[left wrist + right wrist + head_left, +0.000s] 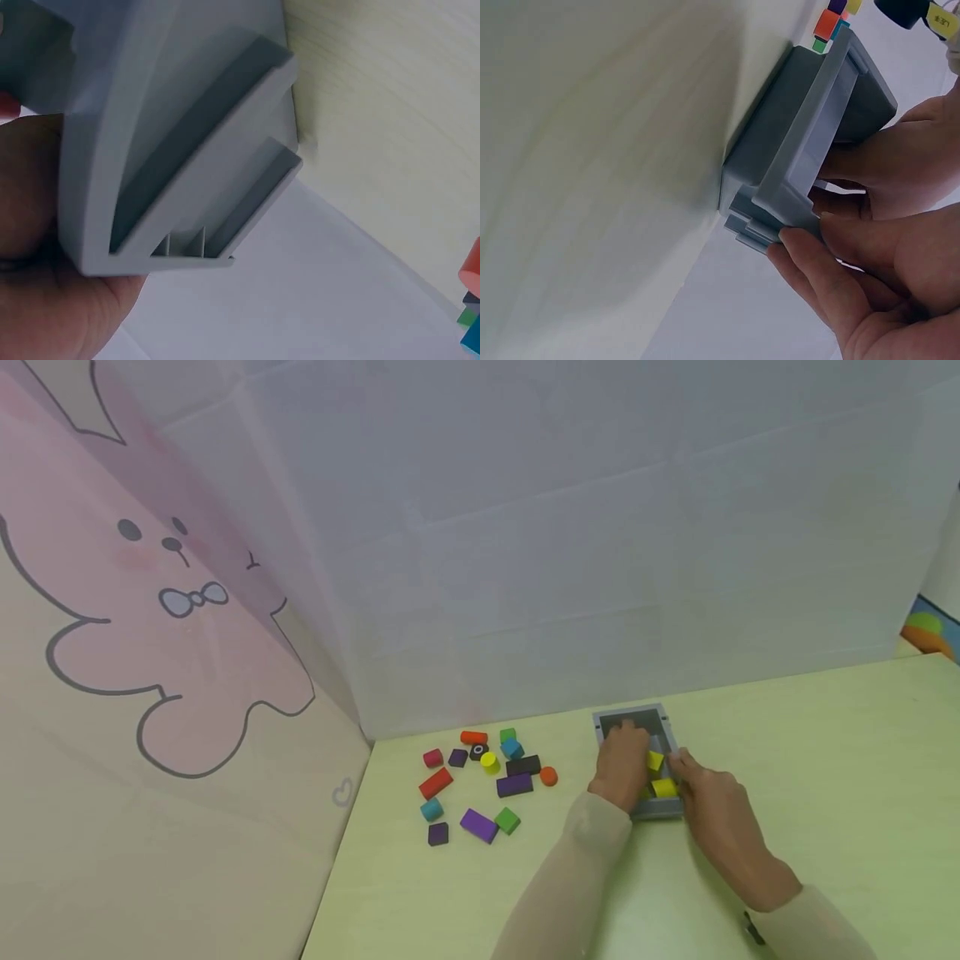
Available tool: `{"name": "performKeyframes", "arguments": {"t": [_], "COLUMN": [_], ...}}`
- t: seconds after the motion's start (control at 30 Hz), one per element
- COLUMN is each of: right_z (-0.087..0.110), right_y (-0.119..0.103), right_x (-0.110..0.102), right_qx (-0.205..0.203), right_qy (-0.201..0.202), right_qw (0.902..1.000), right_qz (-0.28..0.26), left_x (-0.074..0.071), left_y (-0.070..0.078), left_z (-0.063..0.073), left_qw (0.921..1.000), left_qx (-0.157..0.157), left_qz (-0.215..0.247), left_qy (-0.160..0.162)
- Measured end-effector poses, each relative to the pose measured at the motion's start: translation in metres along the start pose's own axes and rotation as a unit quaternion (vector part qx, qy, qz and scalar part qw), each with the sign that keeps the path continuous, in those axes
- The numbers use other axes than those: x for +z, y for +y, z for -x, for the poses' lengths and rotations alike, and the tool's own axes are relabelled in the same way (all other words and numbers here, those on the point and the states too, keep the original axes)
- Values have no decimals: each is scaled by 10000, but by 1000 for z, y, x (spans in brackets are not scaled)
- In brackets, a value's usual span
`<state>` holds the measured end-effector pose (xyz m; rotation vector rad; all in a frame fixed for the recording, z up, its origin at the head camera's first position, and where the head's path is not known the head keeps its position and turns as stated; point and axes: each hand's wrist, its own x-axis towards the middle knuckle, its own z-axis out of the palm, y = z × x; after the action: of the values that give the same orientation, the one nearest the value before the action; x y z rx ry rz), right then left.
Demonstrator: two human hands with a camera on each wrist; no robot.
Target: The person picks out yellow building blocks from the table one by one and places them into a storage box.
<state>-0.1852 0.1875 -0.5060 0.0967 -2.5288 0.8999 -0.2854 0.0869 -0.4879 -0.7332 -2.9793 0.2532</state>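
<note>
A grey plastic bin [658, 808] stands on the table with several yellow blocks [664, 788] inside. My left hand [624, 767] reaches down over its left rim, fingers inside the bin; I cannot tell whether they grip a block. In the left wrist view, the ridged grey wall [191, 142] of the bin hides those fingers. On the other side, my right hand [722, 817] holds the bin at its right rim. The right wrist view shows the thumb and fingers [821, 277] pinching the corner of that rim.
Left of the bin, several coloured blocks lie scattered on the pale table [810, 760], among them a red one [436, 783], a purple one [479, 826], a green one [507, 821] and an orange one [548, 776]. A white sheet [570, 568] hangs along the back.
</note>
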Motion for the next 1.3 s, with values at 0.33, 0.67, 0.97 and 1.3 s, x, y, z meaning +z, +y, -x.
{"name": "performKeyframes", "arguments": {"t": [0.33, 0.67, 0.97, 1.3], "right_z": [0, 0, -2, 0], "right_y": [1, 1, 3, 3], "right_x": [2, 0, 2, 4], "right_qx": [-23, -31, -135, -168], "right_qy": [32, 116, 240, 260], "right_qw": [10000, 9999, 9996, 9995], "right_qz": [-40, -42, -34, -77], "left_x": [-13, -22, -27, -16], "left_y": [-10, -17, -40, -80], "left_z": [12, 22, 30, 42], "left_qw": [9984, 9969, 9884, 9697], "left_qx": [231, 53, -104, -536], "left_qz": [147, 350, 733, 1806], "left_qy": [498, 704, 1328, 1558]}}
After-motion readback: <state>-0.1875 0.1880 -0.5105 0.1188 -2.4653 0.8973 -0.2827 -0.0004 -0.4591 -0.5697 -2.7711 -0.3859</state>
